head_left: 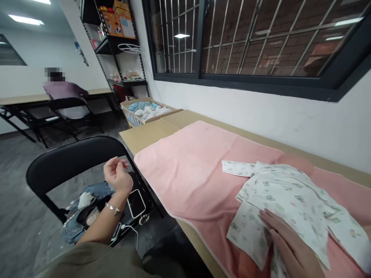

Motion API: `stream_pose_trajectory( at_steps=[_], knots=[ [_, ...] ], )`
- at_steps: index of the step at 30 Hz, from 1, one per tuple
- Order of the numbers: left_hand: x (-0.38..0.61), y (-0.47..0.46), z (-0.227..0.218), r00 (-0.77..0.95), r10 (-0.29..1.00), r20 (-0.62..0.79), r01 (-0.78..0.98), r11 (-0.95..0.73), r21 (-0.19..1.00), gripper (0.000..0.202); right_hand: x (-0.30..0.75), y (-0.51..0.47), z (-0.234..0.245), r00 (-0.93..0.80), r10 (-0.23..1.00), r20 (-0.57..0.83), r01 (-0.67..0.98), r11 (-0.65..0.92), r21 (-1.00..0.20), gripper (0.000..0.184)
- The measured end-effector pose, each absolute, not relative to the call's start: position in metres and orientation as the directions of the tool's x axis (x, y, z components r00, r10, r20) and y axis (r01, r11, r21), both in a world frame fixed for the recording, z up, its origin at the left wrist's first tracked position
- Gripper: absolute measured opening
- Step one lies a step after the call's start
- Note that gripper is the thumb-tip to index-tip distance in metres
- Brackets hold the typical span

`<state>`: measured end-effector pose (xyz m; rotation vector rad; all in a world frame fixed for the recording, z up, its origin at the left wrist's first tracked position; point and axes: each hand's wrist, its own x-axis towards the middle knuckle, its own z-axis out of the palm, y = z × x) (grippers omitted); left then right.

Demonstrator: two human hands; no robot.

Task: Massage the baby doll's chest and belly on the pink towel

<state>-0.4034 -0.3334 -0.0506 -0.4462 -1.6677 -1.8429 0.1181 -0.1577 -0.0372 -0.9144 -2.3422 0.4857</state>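
A baby doll lies on a pink blanket (188,170) spread over the wooden table (145,133), dressed in a white printed baby garment (290,197); its head (295,162) points toward the wall. My right hand (292,249) lies flat on the garment's lower part, fingers stretched out. My left hand (116,175) hovers in the air over the black chair beside the table, fingers loosely curled, holding nothing I can see. A bracelet circles that wrist.
The black chair (69,162) carries a bag, a phone (136,202) with a cable and denim cloth. A basket of baby clothes (146,112) stands at the table's far end. A metal shelf (116,42) and a seated person (65,94) are farther back.
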Motion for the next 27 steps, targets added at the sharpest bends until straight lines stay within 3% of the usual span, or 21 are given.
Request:
stream_pose_trajectory(
  at_steps=[1, 3, 4, 5, 8, 12, 16, 27],
  knots=[
    [-0.420, -0.345, -0.072, -0.808, -0.226, 0.544, 0.519, 0.164, 0.839, 0.034, 0.119, -0.157, -0.039, -0.605, 0.699, 0.381, 0.501, 0.706, -0.500, 0.040],
    [-0.436, -0.366, -0.119, -0.875, -0.168, 0.454, 0.384, 0.328, 0.863, 0.030, 0.121, -0.155, -0.044, -0.614, 0.688, 0.387, 0.505, 0.719, -0.478, 0.039],
    [-0.437, -0.374, -0.143, -0.947, 0.024, 0.322, 0.276, 0.578, 0.768, 0.030, 0.122, -0.153, -0.047, -0.615, 0.682, 0.395, 0.503, 0.725, -0.470, 0.039],
    [-0.433, -0.380, -0.166, -0.971, 0.097, 0.217, 0.227, 0.655, 0.721, 0.027, 0.123, -0.152, -0.050, -0.612, 0.680, 0.404, 0.502, 0.729, -0.466, 0.039],
    [-0.416, -0.384, -0.227, -0.993, 0.114, 0.014, 0.098, 0.779, 0.620, 0.034, 0.127, -0.148, -0.058, -0.595, 0.687, 0.417, 0.510, 0.724, -0.465, 0.040],
    [-0.410, -0.368, -0.272, -0.990, 0.005, -0.138, -0.062, 0.877, 0.476, 0.069, 0.128, -0.147, -0.059, -0.603, 0.695, 0.393, 0.533, 0.717, -0.450, 0.042],
    [-0.426, -0.355, -0.288, -0.976, -0.068, -0.209, -0.145, 0.914, 0.379, 0.087, 0.124, -0.150, -0.052, -0.580, 0.714, 0.392, 0.577, 0.700, -0.422, 0.043],
    [-0.437, -0.349, -0.292, -0.958, -0.122, -0.258, -0.198, 0.935, 0.294, 0.080, 0.120, -0.154, -0.047, -0.565, 0.730, 0.385, 0.613, 0.684, -0.395, 0.041]
  ],
)
